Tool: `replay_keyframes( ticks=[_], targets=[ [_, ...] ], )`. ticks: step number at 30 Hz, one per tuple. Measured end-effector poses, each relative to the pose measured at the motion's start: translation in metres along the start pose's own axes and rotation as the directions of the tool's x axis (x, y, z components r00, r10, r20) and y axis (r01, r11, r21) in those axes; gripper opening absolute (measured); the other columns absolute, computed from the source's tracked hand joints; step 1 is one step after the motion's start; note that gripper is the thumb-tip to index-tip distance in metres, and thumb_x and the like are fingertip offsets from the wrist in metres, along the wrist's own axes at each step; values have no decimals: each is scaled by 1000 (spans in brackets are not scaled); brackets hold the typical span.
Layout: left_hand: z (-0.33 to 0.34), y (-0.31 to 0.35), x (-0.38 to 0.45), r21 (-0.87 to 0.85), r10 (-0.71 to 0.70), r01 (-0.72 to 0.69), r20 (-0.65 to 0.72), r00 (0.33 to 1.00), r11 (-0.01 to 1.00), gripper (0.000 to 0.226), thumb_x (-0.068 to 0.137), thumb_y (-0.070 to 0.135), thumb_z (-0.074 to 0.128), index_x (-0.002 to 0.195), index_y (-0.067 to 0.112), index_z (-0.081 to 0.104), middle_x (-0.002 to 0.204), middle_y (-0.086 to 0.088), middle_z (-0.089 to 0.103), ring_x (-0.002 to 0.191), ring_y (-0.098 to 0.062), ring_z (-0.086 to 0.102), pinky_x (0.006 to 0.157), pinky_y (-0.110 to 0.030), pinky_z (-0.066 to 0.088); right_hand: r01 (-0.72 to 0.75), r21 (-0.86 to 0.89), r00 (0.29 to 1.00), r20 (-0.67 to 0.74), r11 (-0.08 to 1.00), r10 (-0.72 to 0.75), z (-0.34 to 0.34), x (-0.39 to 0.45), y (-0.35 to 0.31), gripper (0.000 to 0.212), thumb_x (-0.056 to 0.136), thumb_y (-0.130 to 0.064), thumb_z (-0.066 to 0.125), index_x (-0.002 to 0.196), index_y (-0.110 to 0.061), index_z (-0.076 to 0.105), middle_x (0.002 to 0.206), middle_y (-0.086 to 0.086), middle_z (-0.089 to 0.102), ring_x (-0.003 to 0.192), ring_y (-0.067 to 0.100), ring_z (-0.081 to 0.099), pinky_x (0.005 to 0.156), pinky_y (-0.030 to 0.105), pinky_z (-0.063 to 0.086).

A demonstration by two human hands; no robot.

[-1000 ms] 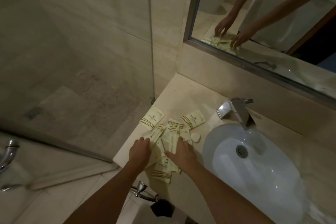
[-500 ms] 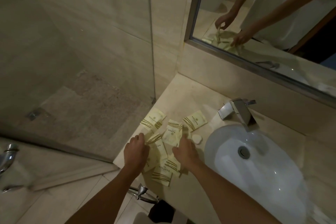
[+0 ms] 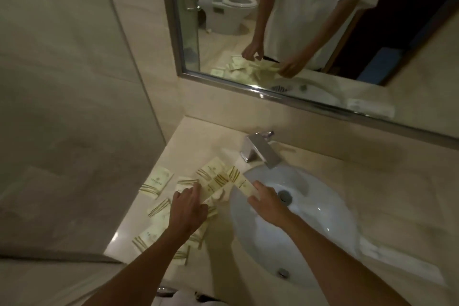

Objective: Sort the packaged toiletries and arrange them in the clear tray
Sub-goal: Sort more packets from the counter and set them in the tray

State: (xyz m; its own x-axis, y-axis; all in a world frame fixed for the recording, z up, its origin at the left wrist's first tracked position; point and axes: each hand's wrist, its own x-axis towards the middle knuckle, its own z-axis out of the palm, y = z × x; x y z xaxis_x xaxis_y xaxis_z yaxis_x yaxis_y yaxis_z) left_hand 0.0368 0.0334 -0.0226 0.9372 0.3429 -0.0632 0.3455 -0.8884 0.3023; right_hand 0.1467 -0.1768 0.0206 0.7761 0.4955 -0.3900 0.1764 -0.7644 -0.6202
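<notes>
Several cream packets (image 3: 159, 180), print unreadable; left hand (image 3: 190, 208) flat on pile, right hand (image 3: 267, 200) pinching packet (image 3: 242, 185)

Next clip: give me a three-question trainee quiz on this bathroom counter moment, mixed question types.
1. True or false: the right hand holds a long packet above the sink.
2. Where do the loose packets lie? A) in the sink B) on the counter left of the sink C) in a tray
3. Fill in: the left hand rests on the ___.

Key: 1 true; 2 B; 3 packets
</notes>
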Motion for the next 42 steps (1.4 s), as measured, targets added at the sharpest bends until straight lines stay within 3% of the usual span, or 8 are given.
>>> replay_keyframes(
  ticks=[6, 8, 9, 13, 17, 21, 31, 42],
  targets=[
    [11, 83, 3, -14, 143, -143, 79, 987, 990, 53, 68, 37, 53, 115, 12, 50, 98, -9, 68, 95, -30, 61, 86, -39, 41, -3, 43, 993, -118, 999, 8, -50, -48, 86, 20, 92, -9, 50, 110, -7, 58, 102, 10, 63, 84, 22, 60, 72, 29, 51],
    [15, 103, 3, -16, 166, -165, 102, 981, 986, 57, 69, 38, 53, 120, 13, 48, 104, -10, 67, 99, -30, 60, 89, -39, 39, 1, 49, 989, -149, 999, 6, -64, -64, 106, 20, 93, -6, 50, 111, -8, 58, 93, 3, 61, 70, 5, 56, 60, 11, 44],
    [20, 120, 2, -16, 193, -192, 109, 975, 981, 58, 70, 37, 54, 122, 12, 48, 107, -11, 67, 102, -30, 60, 90, -39, 39, -8, 40, 986, -168, 999, 14, -74, -75, 122, 18, 93, -5, 50, 108, -9, 58, 88, 2, 60, 65, 0, 51, 55, 11, 40],
    [35, 176, 1, -13, 274, -275, 142, 951, 961, 59, 74, 36, 55, 127, 12, 46, 119, -10, 63, 111, -28, 57, 96, -38, 36, -44, 14, 967, -252, 999, 46, -103, -107, 183, 7, 90, -3, 50, 90, -9, 54, 79, 7, 59, 64, 15, 51, 61, 30, 42],
    [48, 220, 2, -5, 337, -341, 160, 928, 940, 59, 77, 34, 61, 129, 12, 46, 121, -7, 63, 110, -26, 58, 94, -37, 38, -81, 8, 948, -308, 997, 80, -127, -129, 229, 15, 89, -1, 50, 98, -7, 60, 80, -1, 59, 63, 7, 51, 58, 16, 41],
    [60, 253, 6, 21, 409, -416, 147, 901, 909, 53, 67, 29, 69, 115, 11, 55, 106, -9, 69, 91, -28, 65, 79, -37, 47, -188, -89, 936, -319, 978, 150, -148, -142, 266, 13, 88, -7, 46, 95, -6, 57, 87, 10, 65, 78, 28, 62, 67, 35, 49],
    [77, 312, 17, 36, 490, -501, 154, 858, 865, 33, 70, 24, 64, 99, 16, 51, 97, -3, 69, 79, -24, 64, 73, -33, 42, -369, -307, 916, -280, 877, 288, -172, -141, 337, 28, 90, -13, 45, 115, -15, 57, 116, 6, 63, 113, 27, 57, 93, 39, 41],
    [96, 336, 33, 87, 520, -550, 232, 822, 831, 35, 73, 24, 59, 106, 15, 51, 102, -4, 68, 83, -23, 63, 79, -31, 44, -282, -306, 956, -170, 909, 239, -158, -122, 369, 32, 91, -24, 48, 123, -23, 54, 123, 2, 53, 118, 23, 47, 99, 39, 31]
  ],
)
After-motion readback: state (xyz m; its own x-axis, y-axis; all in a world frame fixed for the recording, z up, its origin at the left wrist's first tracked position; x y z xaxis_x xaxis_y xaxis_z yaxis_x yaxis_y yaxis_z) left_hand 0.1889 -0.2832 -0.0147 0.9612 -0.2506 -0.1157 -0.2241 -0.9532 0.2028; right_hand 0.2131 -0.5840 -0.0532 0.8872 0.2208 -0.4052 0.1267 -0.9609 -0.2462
